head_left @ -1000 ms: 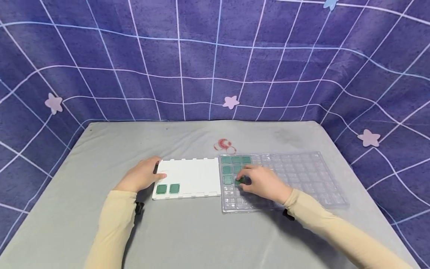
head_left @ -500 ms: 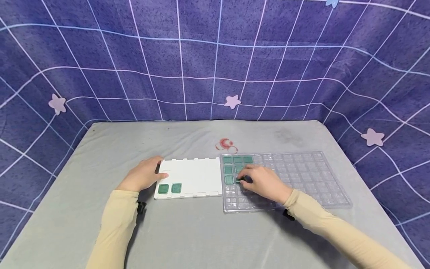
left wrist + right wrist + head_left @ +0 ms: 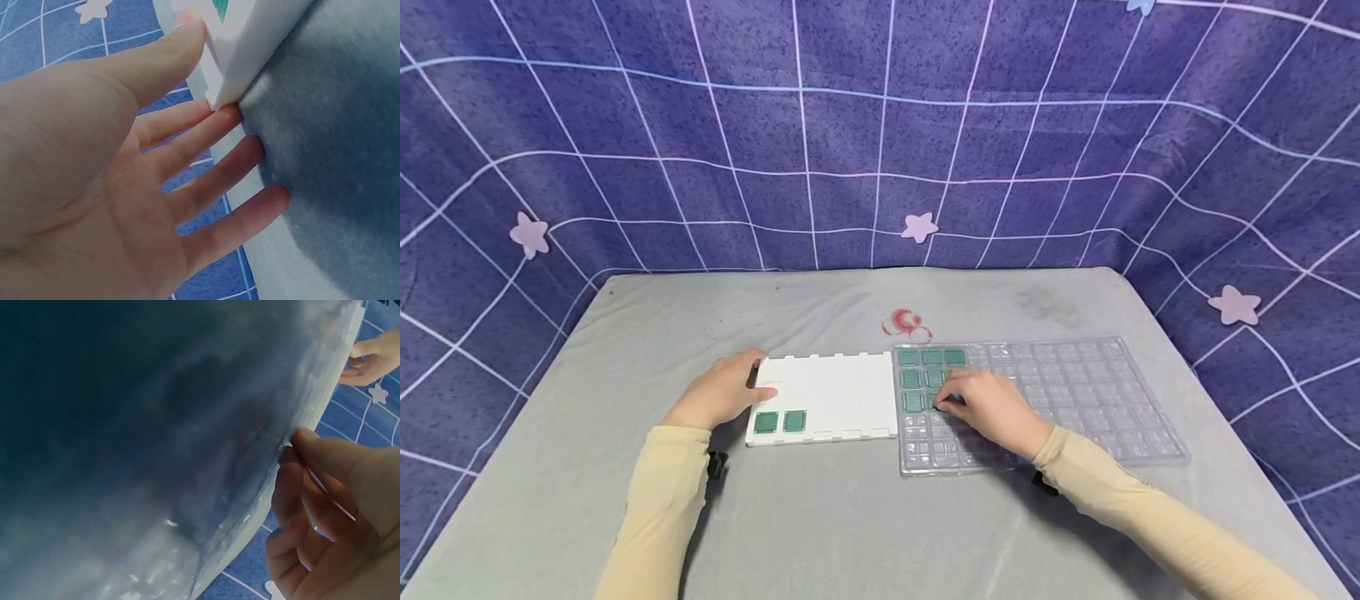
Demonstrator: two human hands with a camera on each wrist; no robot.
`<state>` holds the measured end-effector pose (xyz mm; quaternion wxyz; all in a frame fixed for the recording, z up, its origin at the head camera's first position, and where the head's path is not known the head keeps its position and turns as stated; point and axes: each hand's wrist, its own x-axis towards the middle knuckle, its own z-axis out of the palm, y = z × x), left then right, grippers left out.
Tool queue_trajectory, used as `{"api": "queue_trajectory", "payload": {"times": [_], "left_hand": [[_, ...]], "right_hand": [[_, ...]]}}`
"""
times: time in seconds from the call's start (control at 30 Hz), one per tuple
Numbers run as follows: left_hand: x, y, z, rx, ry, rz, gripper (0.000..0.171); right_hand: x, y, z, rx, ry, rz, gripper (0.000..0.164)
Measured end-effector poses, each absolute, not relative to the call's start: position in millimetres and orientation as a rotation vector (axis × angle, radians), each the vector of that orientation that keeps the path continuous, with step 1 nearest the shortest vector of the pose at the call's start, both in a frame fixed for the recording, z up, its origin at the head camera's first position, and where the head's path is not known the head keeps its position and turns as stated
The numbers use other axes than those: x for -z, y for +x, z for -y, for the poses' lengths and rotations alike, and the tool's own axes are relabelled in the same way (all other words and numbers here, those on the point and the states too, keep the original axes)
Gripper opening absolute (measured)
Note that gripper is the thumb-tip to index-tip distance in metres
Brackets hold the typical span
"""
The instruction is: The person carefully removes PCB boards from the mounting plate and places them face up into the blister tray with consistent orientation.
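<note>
My left hand [image 3: 718, 390] grips the left end of a white tray [image 3: 842, 392], thumb on top and fingers at its edge. In the left wrist view the thumb [image 3: 165, 65] lies over the tray's corner [image 3: 240, 62] and the outer fingers are spread. Two square green chips [image 3: 766, 422] lie along the tray's near edge. My right hand [image 3: 988, 408] pinches at a pocket of a clear plastic tray [image 3: 1075, 392], where a sliver of a green chip [image 3: 934, 401] shows by the fingertips. In the right wrist view, thumb and forefinger meet at the tray surface; the chip is hidden.
Several green chips [image 3: 911, 379] fill pockets at the clear tray's left end. The trays stand side by side on a grey cloth-covered table [image 3: 850, 525]. A purple gridded curtain [image 3: 835, 133] with stars hangs around the back and sides.
My right fingertips have lowered and closed in at the pocket; the green chip between them, tilted and visible before, is now mostly hidden. The left hand stays on the white tray. The head view shifts slightly.
</note>
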<state>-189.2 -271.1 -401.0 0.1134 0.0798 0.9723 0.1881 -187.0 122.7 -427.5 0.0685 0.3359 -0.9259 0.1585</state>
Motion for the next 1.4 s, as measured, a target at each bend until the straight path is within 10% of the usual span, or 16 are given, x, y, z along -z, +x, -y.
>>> {"api": "queue_trajectory", "payload": {"times": [1.4], "left_hand": [[400, -188, 271, -0.555, 0.229, -2.848, 0.06]], "right_hand": [[397, -176, -75, -0.459, 0.993, 2.77, 0.01]]}}
